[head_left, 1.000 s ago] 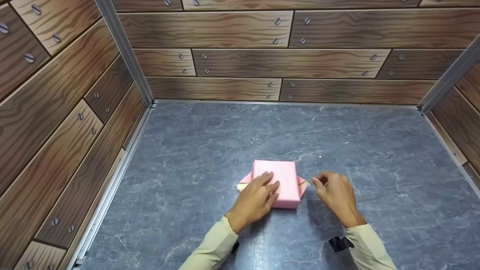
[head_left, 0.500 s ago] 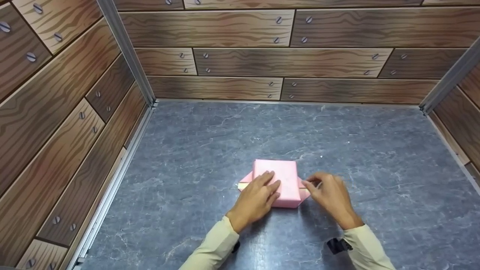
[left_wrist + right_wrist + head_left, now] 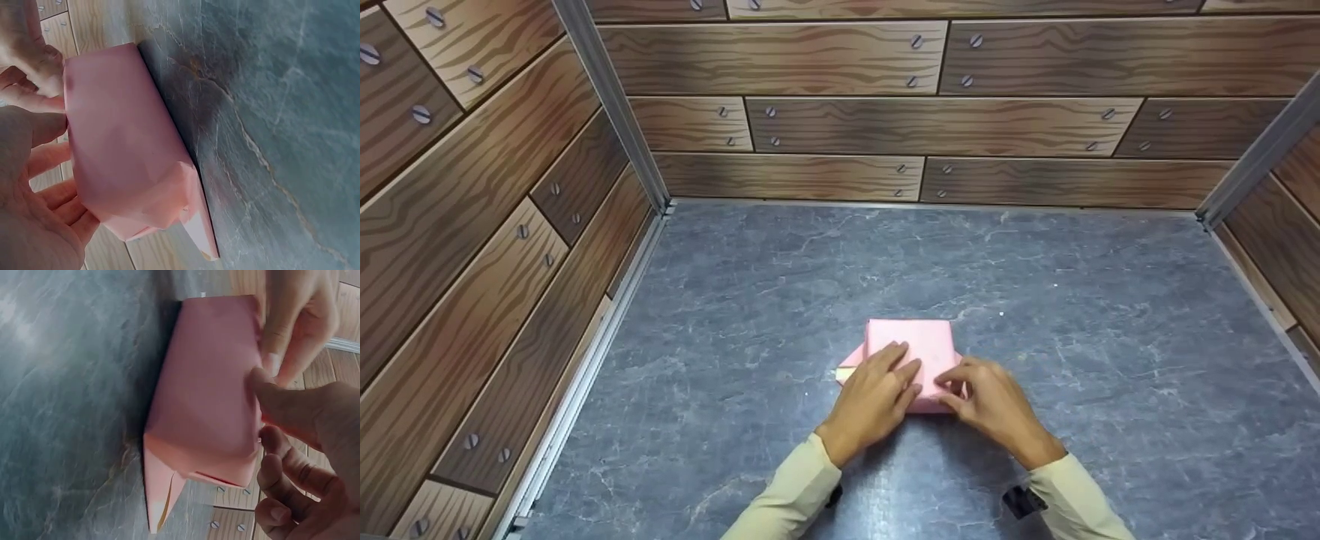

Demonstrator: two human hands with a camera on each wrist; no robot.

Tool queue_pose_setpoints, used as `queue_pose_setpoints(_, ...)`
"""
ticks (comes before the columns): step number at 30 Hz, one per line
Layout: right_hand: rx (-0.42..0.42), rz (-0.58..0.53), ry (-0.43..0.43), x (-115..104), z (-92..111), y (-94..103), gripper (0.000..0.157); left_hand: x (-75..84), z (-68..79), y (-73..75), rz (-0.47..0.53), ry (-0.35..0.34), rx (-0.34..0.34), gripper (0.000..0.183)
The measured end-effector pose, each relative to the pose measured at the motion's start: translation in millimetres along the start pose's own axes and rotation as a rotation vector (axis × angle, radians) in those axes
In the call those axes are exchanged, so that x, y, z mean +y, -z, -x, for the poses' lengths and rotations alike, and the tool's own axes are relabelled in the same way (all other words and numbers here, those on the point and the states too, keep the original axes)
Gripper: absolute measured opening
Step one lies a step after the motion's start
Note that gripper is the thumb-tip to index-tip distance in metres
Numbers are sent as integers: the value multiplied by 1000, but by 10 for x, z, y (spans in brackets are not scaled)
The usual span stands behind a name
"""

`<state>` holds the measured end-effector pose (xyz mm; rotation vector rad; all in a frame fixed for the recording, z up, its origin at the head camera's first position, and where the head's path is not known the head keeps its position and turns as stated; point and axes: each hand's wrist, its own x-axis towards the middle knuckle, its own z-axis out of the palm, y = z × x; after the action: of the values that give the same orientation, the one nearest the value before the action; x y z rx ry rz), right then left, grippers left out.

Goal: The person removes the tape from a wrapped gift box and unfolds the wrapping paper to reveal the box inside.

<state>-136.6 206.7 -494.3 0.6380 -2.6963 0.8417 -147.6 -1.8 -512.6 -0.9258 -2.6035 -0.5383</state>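
A box wrapped in pink paper [image 3: 915,341] lies on the grey marbled table top [image 3: 960,255], near its front middle. My left hand [image 3: 896,371] rests on the box's top with straight fingers; the left wrist view shows those fingers [image 3: 48,157] along the pink box [image 3: 124,157]. My right hand [image 3: 952,386] has its thumb [image 3: 270,391] on the pink box [image 3: 208,388] and its fingers curled round the box's right end. A pointed paper flap [image 3: 160,489] sticks out on the table at that end. The left-end flap [image 3: 851,364] also lies out flat.
Wood-pattern panel walls [image 3: 930,120] with metal corner posts [image 3: 611,105] close in the table on the left, back and right. The grey surface runs bare behind and beside the box. Beige sleeves [image 3: 787,499] cover both forearms.
My right hand moved left from beside the right flap onto the box's right end and now covers that flap in the head view. The left hand and the box stayed put.
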Motion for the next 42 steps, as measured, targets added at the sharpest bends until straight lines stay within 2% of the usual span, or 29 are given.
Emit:
queue_pose_setpoints(10, 47, 97, -2, 27, 20, 15, 14, -29, 12, 31, -25, -32, 19, 31)
queue_pose_setpoints(20, 44, 97, -42, 20, 15, 16, 13, -42, 13, 16, -22, -39, 6, 30)
queue_pose_setpoints(27, 42, 74, -27, 29, 17, 26, 14, -37, 9, 51, 3, -1, -65, 32)
queue_pose_setpoints(37, 42, 55, -6, 55, 28, 4, 17, -84, 27, 48, 90, 42, -101, 35)
queue_pose_setpoints(42, 53, 26, -1, 71, 23, 2, 18, -98, 28, 43, 76, 57, -86, 33)
